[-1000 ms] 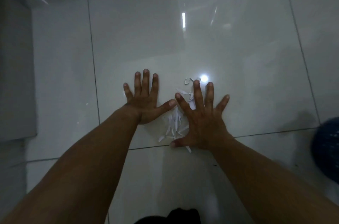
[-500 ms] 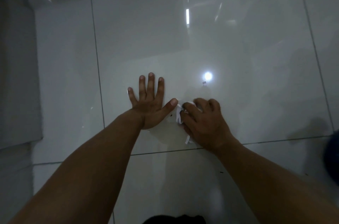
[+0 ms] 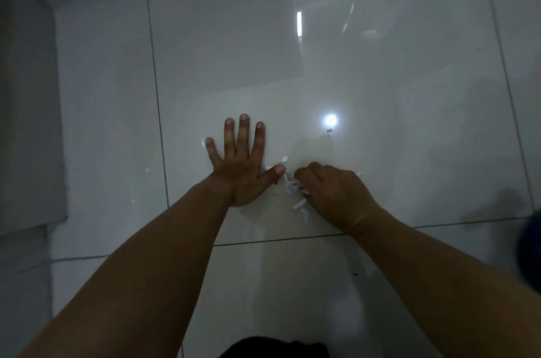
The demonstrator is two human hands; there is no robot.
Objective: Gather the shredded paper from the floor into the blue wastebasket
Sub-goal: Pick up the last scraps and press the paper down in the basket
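Right hand (image 3: 333, 193), flat and spread a second ago, now has fingers curled round the paper (image 3: 291, 186) heap on the floor (image 3: 380, 94). Left hand (image 3: 238, 170) lies flat, fingers apart, thumb tip touching the heap. Wastebasket (image 3: 531, 246) at right edge, well apart.

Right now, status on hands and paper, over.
Left hand flat on floor. Right hand curled round shredded paper. One stray scrap beyond. Blue wastebasket at right edge.

Glossy tile, matt paper
The floor (image 3: 380, 64) is smooth, polished tile that mirrors the lights; the shredded paper (image 3: 291, 186) is thin, white, dull and crumpled.
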